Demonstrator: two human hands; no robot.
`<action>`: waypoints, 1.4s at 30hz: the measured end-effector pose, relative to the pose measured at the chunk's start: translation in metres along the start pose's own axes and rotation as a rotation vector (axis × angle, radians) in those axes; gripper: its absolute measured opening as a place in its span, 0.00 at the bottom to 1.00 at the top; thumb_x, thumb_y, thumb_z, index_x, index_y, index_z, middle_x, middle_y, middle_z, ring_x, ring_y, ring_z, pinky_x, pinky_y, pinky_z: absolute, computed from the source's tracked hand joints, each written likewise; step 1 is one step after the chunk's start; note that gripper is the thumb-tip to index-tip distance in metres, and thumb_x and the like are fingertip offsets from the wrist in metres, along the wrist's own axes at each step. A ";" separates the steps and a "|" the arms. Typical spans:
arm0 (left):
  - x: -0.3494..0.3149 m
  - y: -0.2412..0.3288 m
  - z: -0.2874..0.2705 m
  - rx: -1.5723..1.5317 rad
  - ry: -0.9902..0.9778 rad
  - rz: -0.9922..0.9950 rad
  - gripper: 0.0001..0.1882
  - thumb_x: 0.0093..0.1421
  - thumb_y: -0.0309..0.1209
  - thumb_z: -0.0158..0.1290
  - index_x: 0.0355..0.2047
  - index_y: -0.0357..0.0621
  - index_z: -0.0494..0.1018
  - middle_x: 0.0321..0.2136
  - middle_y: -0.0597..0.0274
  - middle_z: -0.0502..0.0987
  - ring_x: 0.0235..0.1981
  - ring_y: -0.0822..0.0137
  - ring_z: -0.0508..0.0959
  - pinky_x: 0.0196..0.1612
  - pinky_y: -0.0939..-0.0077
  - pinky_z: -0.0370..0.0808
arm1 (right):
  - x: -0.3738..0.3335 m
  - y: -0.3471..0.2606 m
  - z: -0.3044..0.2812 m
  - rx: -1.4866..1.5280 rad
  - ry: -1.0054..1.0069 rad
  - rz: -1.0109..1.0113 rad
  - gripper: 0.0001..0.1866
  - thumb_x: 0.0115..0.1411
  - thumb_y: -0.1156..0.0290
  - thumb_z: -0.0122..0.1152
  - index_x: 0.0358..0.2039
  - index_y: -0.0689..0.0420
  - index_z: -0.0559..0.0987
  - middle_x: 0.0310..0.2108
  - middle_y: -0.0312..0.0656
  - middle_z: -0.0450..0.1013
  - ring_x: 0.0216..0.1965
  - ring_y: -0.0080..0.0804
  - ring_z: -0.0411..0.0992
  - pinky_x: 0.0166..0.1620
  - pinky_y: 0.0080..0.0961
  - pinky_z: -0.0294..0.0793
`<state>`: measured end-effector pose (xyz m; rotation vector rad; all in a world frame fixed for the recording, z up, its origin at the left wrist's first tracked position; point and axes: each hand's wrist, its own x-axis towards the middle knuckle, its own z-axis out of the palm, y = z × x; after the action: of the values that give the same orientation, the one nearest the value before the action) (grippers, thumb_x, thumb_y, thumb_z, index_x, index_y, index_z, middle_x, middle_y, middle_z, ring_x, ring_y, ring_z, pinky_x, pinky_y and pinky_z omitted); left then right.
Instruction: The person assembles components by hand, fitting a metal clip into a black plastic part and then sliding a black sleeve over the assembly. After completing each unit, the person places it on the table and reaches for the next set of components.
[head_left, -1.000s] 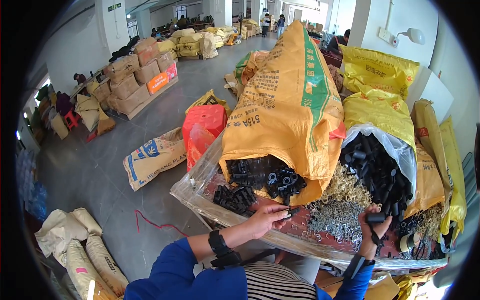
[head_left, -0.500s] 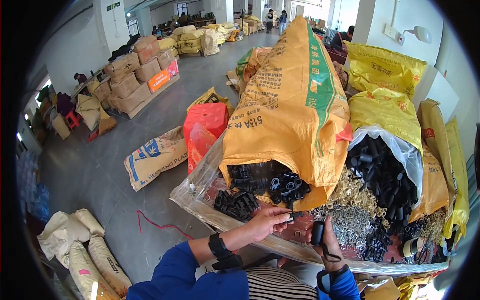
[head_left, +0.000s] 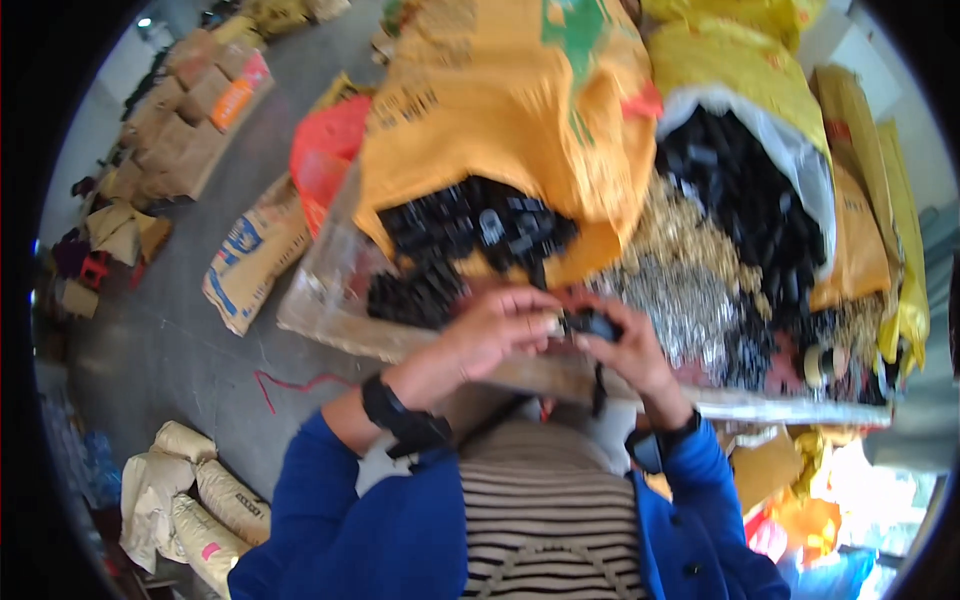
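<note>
Both hands meet over the front edge of the work surface, in front of an open orange woven sack [head_left: 500, 130]. My right hand [head_left: 635, 350] is closed around a short black cylinder [head_left: 594, 325], with a black strap [head_left: 598, 390] dangling below it. Thumb and fingers of my left hand [head_left: 500, 325] pinch a small part at the cylinder's left end; blur hides its kind. Black plastic parts [head_left: 480, 222] fill the sack's mouth, and more loose black parts [head_left: 415, 293] lie left of my left hand. Small metal rings [head_left: 675, 310] are heaped beyond my right hand.
Tan-gold clips [head_left: 690, 235] spread behind the rings. A yellow sack [head_left: 740, 70] spills black cylinders [head_left: 745, 170] at the right, near a tape roll [head_left: 820, 365]. Left of the surface stand a red bin [head_left: 325, 160] and a printed sack [head_left: 255, 255]. More sacks [head_left: 190, 500] lie lower left.
My hands have come together, the right moving left with the black cylinder until it meets the left hand's small part. The view has tilted down, and the scene looks blurred.
</note>
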<state>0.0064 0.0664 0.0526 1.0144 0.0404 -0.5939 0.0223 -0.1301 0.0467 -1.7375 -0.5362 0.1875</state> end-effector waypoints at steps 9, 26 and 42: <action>-0.009 0.010 0.002 0.153 -0.106 -0.010 0.12 0.50 0.26 0.49 0.36 0.37 0.67 0.22 0.67 0.68 0.22 0.79 0.65 0.23 0.89 0.61 | -0.016 -0.025 -0.003 -0.390 0.004 -0.192 0.21 0.37 0.73 0.63 0.35 0.64 0.70 0.25 0.43 0.66 0.26 0.34 0.66 0.31 0.22 0.65; 0.011 -0.011 -0.005 0.191 -0.119 -0.148 0.12 0.50 0.27 0.49 0.35 0.34 0.67 0.21 0.66 0.69 0.20 0.79 0.67 0.22 0.88 0.64 | -0.012 -0.022 0.008 -0.740 -0.072 -0.226 0.23 0.29 0.75 0.63 0.32 0.60 0.70 0.28 0.43 0.63 0.29 0.40 0.63 0.31 0.29 0.65; 0.017 -0.002 0.009 0.260 -0.044 -0.170 0.17 0.49 0.29 0.51 0.39 0.37 0.66 0.23 0.69 0.70 0.22 0.81 0.68 0.24 0.89 0.66 | -0.015 -0.017 0.008 -0.334 -0.075 -0.104 0.30 0.33 0.69 0.63 0.41 0.61 0.67 0.38 0.46 0.63 0.43 0.40 0.61 0.45 0.30 0.60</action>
<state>0.0178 0.0507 0.0507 1.2574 0.0111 -0.7913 0.0013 -0.1278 0.0590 -2.0262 -0.7440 0.0931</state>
